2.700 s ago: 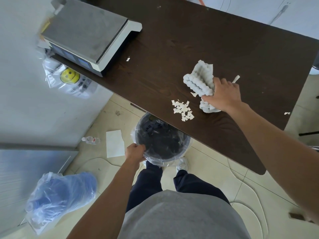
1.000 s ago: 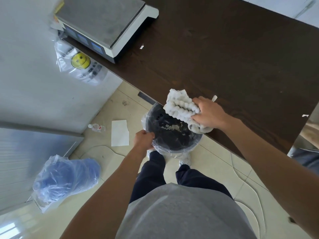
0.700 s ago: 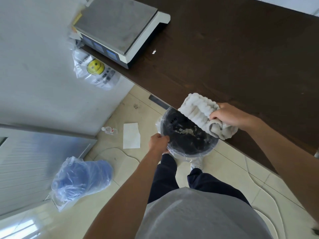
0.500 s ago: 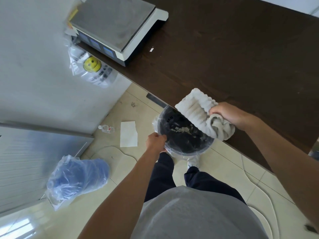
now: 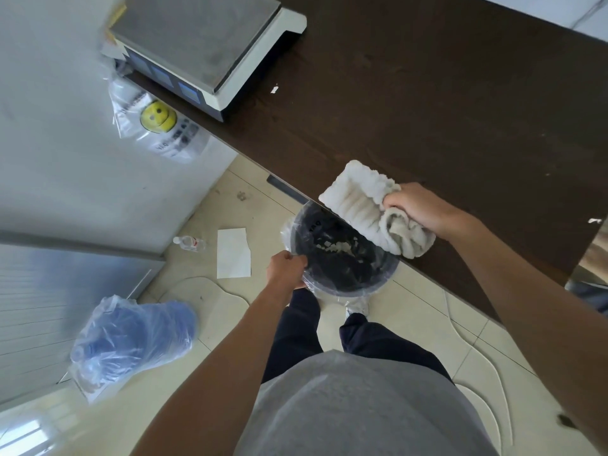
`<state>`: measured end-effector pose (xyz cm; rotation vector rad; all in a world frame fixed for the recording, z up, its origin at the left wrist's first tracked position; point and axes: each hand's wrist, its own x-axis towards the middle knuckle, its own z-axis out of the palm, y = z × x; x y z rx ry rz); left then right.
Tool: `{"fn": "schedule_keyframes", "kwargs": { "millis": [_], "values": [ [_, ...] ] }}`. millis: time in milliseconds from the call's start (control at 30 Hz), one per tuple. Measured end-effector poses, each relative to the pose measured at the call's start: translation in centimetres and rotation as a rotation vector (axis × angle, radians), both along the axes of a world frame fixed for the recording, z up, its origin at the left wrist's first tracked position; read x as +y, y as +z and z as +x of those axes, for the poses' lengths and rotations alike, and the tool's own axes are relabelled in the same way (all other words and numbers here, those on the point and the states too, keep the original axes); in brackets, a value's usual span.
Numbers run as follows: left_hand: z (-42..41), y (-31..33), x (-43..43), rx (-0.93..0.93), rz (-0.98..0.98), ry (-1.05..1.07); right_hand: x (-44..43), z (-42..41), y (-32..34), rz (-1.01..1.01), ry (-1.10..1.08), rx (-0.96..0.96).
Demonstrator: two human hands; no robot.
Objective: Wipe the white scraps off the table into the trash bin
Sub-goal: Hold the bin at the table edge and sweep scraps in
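Head camera, read from left to right: a grey-topped white electronic scale (image 5: 210,44) sits at the far left end of the dark brown wooden bench (image 5: 444,103), with one small white scrap (image 5: 274,89) lying just beside it on the wood. Below the bench edge, the left hand (image 5: 285,268) has its fingers (image 5: 296,258) curled closed on the rim of the round black trash bin lined with clear plastic (image 5: 342,258), apparently holding the opening tucked right under the bench lip so that whatever comes over the edge drops inside. A cluster of small white paper scraps (image 5: 335,246) already lies in the bottom of the bin. To the right, the right hand (image 5: 419,209) has its fingers clenched around one bunched end of a white ribbed fluffy cloth (image 5: 368,205), which lies on the bench at its near edge and overhangs the bin mouth; that position fits the end of a sweeping stroke. Further right, another white fleck (image 5: 594,220) rests near the bench's right end, well apart from the cloth. Judging by these two stray pieces, the main pile is in the bin but the wiping is not quite complete
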<state>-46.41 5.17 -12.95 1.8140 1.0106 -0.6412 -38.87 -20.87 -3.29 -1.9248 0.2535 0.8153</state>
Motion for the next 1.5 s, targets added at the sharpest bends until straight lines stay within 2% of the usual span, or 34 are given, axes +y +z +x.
{"fn": "schedule_keyframes", "kwargs": {
  "millis": [100, 200, 267, 367, 467, 700, 867, 967, 1167, 1333, 1500],
  "values": [
    [0.0, -0.1, -0.2, 0.008, -0.007, -0.014, 0.5, 0.4, 1.1, -0.062, 0.034, -0.206],
    [0.1, -0.4, -0.5, 0.012, -0.009, -0.021, 0.9, 0.9, 0.9, -0.306, 0.086, -0.523],
    [0.2, -0.3, -0.7, 0.016, -0.019, -0.017, 0.9, 0.8, -0.4, -0.415, 0.188, -0.624],
    [0.2, -0.2, -0.9, 0.013, -0.024, -0.005, 1.0, -1.0, -3.7, -0.502, 0.427, -0.609],
    [0.4, -0.2, -1.1, 0.003, -0.035, 0.001, 0.8, -2.0, -4.8, -0.524, 0.451, -0.684],
    [0.7, 0.1, -1.3, -0.007, -0.071, 0.011, 0.6, -2.9, -4.0, -0.478, 0.634, -0.682],
    [0.8, 0.1, -1.2, -0.005, -0.065, -0.012, -0.8, -1.2, -3.5, -0.662, 0.558, -0.775],
    [0.9, 0.1, -1.3, -0.003, -0.051, -0.025, -1.9, 0.0, -2.8, -0.712, 0.53, -0.748],
    [0.7, 0.1, -1.4, 0.008, -0.051, -0.02, -2.9, 0.4, -1.7, -0.406, 0.294, -0.545],
    [0.6, 0.0, -1.6, 0.015, -0.047, -0.024, -2.4, -1.6, -4.2, -0.552, 0.432, -0.657],
    [1.0, -0.1, -1.9, 0.014, -0.033, -0.052, -2.6, -0.7, -3.3, -0.487, 0.318, -0.614]
  ]
}}
